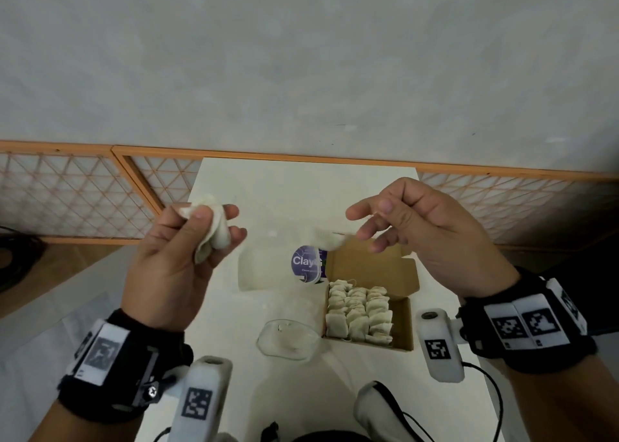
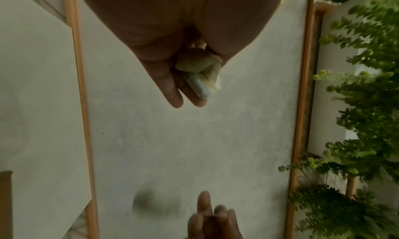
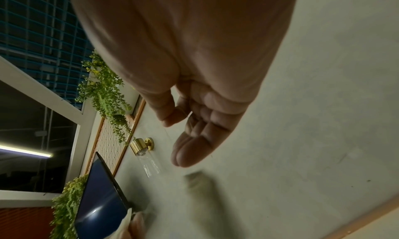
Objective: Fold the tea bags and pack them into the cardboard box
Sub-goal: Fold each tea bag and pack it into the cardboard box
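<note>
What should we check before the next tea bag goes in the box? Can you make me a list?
1. Cardboard box open: ok.
2. Room beside the packed tea bags: ok, there is a gap on the box's right side.
3. Left hand grip on its bunched tea bags: ok.
4. Right hand pinching the thin string: ok, it seems.
5. Dangling tea bag folded: cannot tell, too blurred.
</note>
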Action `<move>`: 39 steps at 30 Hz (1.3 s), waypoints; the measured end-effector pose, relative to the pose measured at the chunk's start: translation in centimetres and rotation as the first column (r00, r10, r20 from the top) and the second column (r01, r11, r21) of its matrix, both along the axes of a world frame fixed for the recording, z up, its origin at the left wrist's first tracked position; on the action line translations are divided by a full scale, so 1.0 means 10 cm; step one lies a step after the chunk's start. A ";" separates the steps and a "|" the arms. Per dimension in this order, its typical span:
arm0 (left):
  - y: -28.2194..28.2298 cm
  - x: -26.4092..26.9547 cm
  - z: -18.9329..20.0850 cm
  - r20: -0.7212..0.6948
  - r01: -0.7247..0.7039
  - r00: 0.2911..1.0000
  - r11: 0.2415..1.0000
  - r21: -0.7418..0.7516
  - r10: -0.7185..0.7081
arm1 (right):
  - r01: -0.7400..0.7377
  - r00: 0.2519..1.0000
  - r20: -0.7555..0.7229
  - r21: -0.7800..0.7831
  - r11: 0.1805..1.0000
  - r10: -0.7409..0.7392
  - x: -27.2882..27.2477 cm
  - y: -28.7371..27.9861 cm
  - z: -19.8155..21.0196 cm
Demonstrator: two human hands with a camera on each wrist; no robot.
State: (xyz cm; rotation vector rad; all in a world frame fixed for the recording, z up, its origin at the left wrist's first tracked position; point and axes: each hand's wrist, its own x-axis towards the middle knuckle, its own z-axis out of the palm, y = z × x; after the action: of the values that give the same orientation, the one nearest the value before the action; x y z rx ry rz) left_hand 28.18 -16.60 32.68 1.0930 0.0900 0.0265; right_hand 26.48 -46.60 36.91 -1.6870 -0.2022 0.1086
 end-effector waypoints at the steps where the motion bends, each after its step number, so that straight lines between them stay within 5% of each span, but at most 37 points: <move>1: 0.02 0.01 0.00 0.008 -0.016 1.000 1.000 0.011 0.015 | -0.005 1.000 0.001 0.007 1.000 0.005 0.00 -0.01 0.02; 4: 0.03 0.01 -0.06 0.046 -0.010 0.999 0.996 0.086 0.006 | -0.003 1.000 0.019 -0.015 1.000 0.003 0.00 -0.06 0.07; 9: -0.16 -0.17 -0.14 0.073 0.188 0.970 0.900 0.393 -0.234 | 0.020 0.997 0.074 -0.146 0.989 -0.009 0.00 -0.16 0.16; 15: -0.42 -0.31 0.05 0.091 0.353 0.906 0.856 0.378 -0.414 | 0.003 0.999 0.044 -0.148 0.989 0.003 0.03 -0.13 0.35; 24: -0.79 -0.31 0.17 0.250 0.326 0.764 0.690 0.647 -0.595 | 0.006 0.999 0.032 -0.103 0.995 -0.002 -0.08 0.01 0.68; 39: -0.85 -0.31 0.21 0.288 0.292 0.790 0.745 0.600 -0.542 | -0.015 0.993 0.113 -0.154 0.988 0.033 -0.17 0.00 0.81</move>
State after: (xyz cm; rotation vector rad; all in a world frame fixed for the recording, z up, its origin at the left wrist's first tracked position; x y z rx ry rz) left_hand 25.13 -25.05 34.80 1.6181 -0.6360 -0.1241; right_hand 24.74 -46.59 44.98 -1.8462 -0.3080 0.0454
